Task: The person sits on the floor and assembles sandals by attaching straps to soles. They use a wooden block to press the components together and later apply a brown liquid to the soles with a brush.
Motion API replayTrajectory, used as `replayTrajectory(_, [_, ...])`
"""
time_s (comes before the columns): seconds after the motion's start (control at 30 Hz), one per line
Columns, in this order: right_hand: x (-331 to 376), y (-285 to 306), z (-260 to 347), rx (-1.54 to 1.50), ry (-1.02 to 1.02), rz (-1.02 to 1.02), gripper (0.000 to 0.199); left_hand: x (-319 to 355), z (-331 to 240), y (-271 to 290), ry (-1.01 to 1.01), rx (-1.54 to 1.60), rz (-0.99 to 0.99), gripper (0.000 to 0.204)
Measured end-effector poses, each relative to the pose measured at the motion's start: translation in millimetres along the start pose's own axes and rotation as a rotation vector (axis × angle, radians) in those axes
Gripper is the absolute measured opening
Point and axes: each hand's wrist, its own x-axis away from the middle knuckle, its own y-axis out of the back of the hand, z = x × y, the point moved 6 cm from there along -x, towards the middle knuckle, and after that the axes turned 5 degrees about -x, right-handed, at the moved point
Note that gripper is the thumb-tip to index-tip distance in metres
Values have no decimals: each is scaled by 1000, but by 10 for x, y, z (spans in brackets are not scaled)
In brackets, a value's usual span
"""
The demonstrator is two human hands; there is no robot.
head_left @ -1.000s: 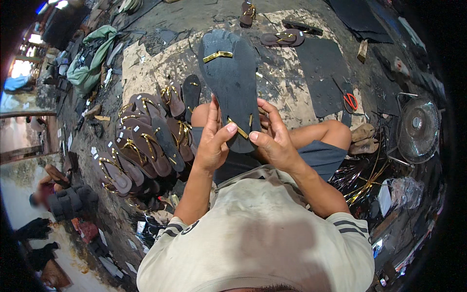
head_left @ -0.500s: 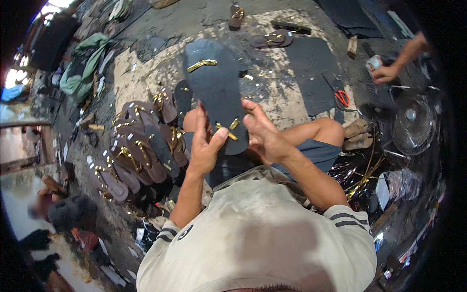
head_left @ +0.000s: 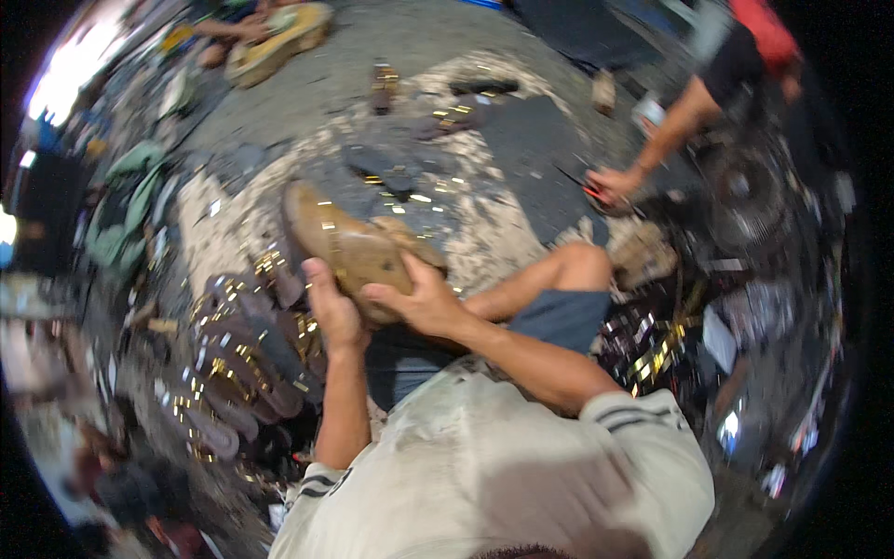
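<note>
Since half a second ago, the dark sole facing upward between the hands has given way to a brown foot-shaped form (head_left: 358, 252), and a co-worker's hand (head_left: 615, 186) has come across to the red-handled scissors (head_left: 590, 190). The form is held above the lap, tilted with its far end to the left; its near end is covered by the hands. The left hand (head_left: 333, 307) is partly curled against its left side, the fingers beneath hidden. The right hand (head_left: 424, 298) is half closed on its right side, thumb across the top, other fingertips out of sight. Just right of it a second brown form (head_left: 408, 236) shows partly; whether they touch is unclear. To the left, strapped sandals (head_left: 233, 349) smear into gold streaks. The scissors' handles are mostly covered by the co-worker's grip. Farther right, the fan (head_left: 742, 191) is blurred, and the co-worker's body is cut off.
</note>
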Motion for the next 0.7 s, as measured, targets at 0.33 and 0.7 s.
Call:
replayTrajectory(0.33, [-376, 1246, -1033, 435, -115, -175, 62, -76, -888, 2929, -548, -754, -769, 53])
replayTrajectory(0.7, [-2082, 1634, -2253, 472, -282, -530, 59, 1049, -1188, 4062, -416, -1614, -1014, 42])
